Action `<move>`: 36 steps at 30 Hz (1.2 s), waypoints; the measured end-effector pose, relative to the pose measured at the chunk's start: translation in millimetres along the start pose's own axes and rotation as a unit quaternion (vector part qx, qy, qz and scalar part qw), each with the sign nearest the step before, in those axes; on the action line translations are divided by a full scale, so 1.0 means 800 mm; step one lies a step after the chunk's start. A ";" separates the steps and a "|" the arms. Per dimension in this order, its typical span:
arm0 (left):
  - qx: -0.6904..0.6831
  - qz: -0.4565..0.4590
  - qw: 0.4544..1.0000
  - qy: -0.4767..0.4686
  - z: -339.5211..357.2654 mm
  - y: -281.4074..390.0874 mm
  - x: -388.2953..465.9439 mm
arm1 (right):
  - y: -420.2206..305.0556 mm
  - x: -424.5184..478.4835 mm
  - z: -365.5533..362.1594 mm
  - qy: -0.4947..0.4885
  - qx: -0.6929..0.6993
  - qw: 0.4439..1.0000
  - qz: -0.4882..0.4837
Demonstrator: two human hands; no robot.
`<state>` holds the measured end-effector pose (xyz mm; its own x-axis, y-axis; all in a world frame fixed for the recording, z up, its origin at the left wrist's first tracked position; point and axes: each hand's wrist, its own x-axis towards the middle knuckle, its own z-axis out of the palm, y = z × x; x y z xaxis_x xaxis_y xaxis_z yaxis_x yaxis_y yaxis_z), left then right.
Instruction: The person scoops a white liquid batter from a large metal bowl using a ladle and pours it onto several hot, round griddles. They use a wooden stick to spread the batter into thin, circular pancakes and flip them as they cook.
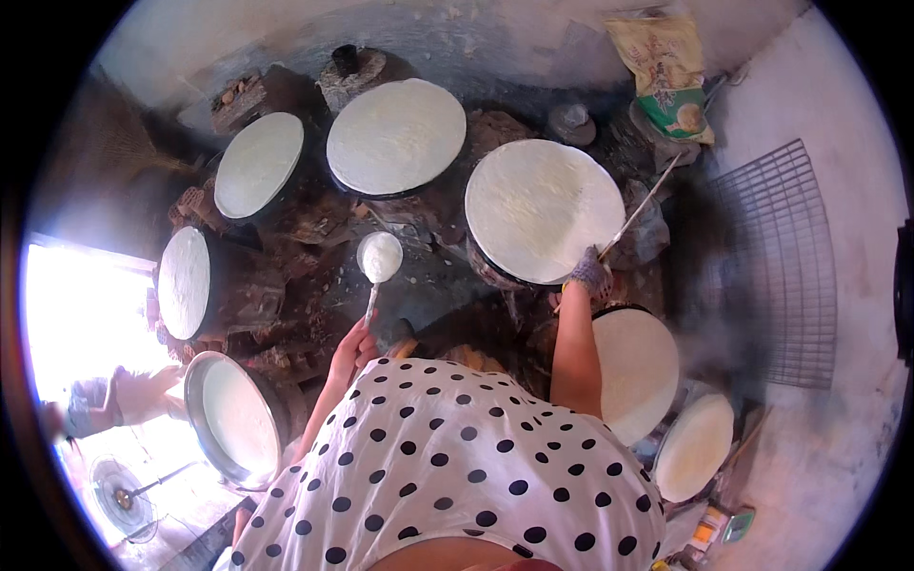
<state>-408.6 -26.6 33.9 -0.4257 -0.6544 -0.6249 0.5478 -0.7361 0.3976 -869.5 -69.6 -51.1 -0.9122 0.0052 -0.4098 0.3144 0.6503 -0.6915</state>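
Observation:
My left hand grips the pale handle of a ladle, whose bowl holds white batter above the dark floor. On my right hand is a grey-purple knitted glove. It is shut around the near end of a thin stick, which slants away up to the right. This hand is at the near right rim of a large round griddle, its top covered by a pale sheet of batter. Whether the fingers also touch the sheet's edge cannot be made out.
More batter-covered griddles curve around me. At the lower left stands a wide metal basin of white liquid. A wire rack leans on the right wall near a printed bag. A pedestal fan and a blurred person are by the bright doorway.

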 end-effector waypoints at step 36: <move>0.199 -0.262 0.934 -0.137 0.194 -0.097 0.096 | 0.161 0.118 -0.710 0.295 -0.466 0.816 -0.171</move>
<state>-595.3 -46.7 59.2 -0.7591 -0.1660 -0.6295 -0.0753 -0.9381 0.3382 -1064.6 446.1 159.3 -0.9588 -0.1120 0.2610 -0.0712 0.9844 0.1609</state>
